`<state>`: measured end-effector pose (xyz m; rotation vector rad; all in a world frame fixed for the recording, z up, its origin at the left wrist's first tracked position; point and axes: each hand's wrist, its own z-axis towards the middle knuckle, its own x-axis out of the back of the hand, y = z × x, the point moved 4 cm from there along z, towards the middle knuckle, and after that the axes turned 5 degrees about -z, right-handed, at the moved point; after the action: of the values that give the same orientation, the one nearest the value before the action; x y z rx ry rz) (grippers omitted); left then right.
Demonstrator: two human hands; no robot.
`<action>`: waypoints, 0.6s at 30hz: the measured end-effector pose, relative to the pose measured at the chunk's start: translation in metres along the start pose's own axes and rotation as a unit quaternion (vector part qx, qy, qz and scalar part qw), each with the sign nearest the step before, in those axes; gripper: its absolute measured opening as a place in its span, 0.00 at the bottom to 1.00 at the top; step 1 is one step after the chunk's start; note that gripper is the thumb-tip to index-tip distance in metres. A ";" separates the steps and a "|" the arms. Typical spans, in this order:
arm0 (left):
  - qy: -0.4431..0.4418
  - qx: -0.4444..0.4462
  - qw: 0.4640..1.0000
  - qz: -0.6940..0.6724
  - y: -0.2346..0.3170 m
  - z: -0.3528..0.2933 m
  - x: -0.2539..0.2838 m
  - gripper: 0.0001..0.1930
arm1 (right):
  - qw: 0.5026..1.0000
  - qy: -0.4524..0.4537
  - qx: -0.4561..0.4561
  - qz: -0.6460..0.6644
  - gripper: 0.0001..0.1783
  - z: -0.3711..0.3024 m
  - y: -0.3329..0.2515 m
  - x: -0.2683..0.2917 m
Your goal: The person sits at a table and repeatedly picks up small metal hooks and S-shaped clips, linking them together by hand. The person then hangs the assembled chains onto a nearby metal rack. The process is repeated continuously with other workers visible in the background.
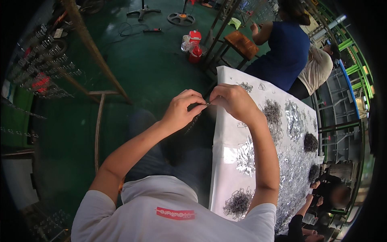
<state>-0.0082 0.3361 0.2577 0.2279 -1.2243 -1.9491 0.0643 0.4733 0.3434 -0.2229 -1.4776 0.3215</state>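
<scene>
My left hand [182,109] and my right hand [234,101] meet in front of me, just off the left edge of the white-covered table [221,139]. Thumb and fingers of each are pinched on a small metal piece [208,104] between them. It is too small to make out its exact kind. Below my left fingers hangs a thin dark strand of linked pieces [193,123], hard to see against the dark background. On the table, beside and beneath my right forearm, lie piles of bent wire pieces [238,203] and shiny flat metal pieces [246,157].
A wooden frame [98,133] stands to my left, with racks of hanging metal pieces [44,76] beyond. A person in blue [282,52] sits at the table's far end; other people work along its right side. A red jug [196,53] stands on the green floor.
</scene>
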 end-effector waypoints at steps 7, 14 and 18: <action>0.058 -0.021 0.998 0.018 -0.011 0.030 0.064 0.08 | 0.962 0.080 0.115 -0.233 0.08 0.061 -0.056 0.014; 0.162 -0.107 0.979 0.063 -0.003 0.055 0.141 0.08 | 0.916 0.152 0.259 -0.265 0.09 0.130 -0.109 0.034; 0.231 -0.147 0.956 0.110 0.003 0.059 0.182 0.07 | 0.897 0.190 0.304 -0.259 0.09 0.163 -0.132 0.039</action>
<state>-0.1580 0.2463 0.3360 0.3535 -0.6196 -1.7268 -0.0858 0.3546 0.4387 0.5798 -0.9385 0.2704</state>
